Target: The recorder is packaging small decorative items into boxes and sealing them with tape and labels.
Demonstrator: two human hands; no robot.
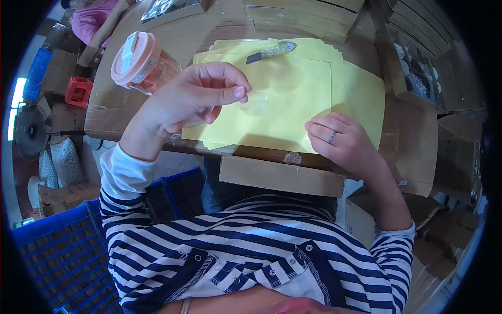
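Observation:
My left hand point(212, 94) hovers above a stack of yellow paper sheets point(298, 78), with thumb and forefinger pinched on a small clear piece of film point(256, 103). Through the film the yellow shows. My right hand point(340, 140) rests at the near right part of the stack, fingers curled together and a ring on one of them. What its fingertips hold, if anything, is hidden. Across the far part of the sheets lies a short blade tool point(271, 52), its handle seemingly wrapped in clear tape.
A pink-lidded cup point(138, 60) stands left of the sheets on the cardboard-covered table point(219, 26). Cardboard boxes point(308, 15) sit at the far edge, an open box point(413, 68) at right. Blue crates point(68, 251) are lower left. Another person point(94, 21) is far left.

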